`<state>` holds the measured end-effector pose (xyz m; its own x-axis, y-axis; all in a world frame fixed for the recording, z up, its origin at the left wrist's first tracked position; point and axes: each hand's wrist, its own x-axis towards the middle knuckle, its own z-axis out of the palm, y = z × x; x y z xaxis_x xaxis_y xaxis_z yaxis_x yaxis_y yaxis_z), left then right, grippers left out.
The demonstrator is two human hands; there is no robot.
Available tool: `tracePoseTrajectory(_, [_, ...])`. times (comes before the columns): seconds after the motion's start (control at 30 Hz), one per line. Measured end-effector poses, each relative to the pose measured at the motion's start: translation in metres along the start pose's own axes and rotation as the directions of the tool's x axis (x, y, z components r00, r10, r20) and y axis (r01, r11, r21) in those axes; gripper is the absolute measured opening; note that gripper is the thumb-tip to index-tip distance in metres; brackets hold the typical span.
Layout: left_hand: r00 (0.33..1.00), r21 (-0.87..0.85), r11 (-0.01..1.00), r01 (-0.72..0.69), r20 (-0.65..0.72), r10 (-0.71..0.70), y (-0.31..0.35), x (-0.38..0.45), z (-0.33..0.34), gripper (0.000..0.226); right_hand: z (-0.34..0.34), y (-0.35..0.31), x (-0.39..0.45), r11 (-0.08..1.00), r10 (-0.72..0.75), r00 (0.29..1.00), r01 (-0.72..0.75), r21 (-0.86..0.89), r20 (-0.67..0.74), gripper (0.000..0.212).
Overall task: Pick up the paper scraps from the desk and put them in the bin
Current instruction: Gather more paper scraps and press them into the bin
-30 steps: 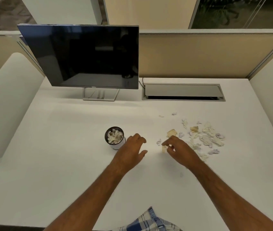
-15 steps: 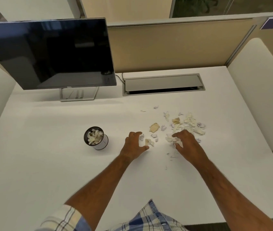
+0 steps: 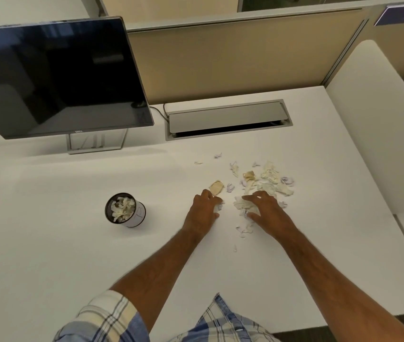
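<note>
White tabletop [image 3: 72, 255], seen from above, bounded behind by a beige partition [image 3: 233, 62]. A dark monitor [image 3: 55, 75] stands at the rear left; a grey cable hatch [image 3: 228, 118] is set into the surface beside it. A small round bin [image 3: 125, 210], already part-filled with crumpled paper, stands left of centre, well apart from the paper scraps [image 3: 265, 183], which lie scattered right of centre. The right hand [image 3: 267, 211] rests palm-down on the near edge of the scraps, its grip spread and loosely curved over a crumpled piece; whether it grasps that piece cannot be told. The left hand [image 3: 203, 209], just beside it, has its fingers bent with the fingertips [image 3: 218, 199] at small scraps; its grip likewise cannot be told.
</note>
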<state>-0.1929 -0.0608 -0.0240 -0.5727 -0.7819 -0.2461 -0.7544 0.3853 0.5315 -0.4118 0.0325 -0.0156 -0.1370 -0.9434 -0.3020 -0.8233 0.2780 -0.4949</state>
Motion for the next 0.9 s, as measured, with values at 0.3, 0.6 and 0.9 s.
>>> tracePoseTrajectory(0.3, [0.991,0.091,0.989,-0.116,0.073,0.11,0.005,0.002,0.006,0.014,0.008,-0.016,0.014,0.994,-0.074,0.997,0.072,-0.083,-0.023,0.042])
tracePoseTrajectory(0.6, [0.996,-0.086,0.993,0.075,0.063,-0.07,0.009,0.0,-0.001,0.008,0.015,-0.022,0.014,0.994,-0.087,0.993,0.092,0.058,-0.079,0.016])
tracePoseTrajectory(0.9, [0.987,-0.207,0.969,0.137,-0.052,-0.151,-0.013,-0.019,-0.027,0.007,-0.007,-0.042,0.009,0.947,0.012,0.983,0.047,0.319,-0.181,0.013])
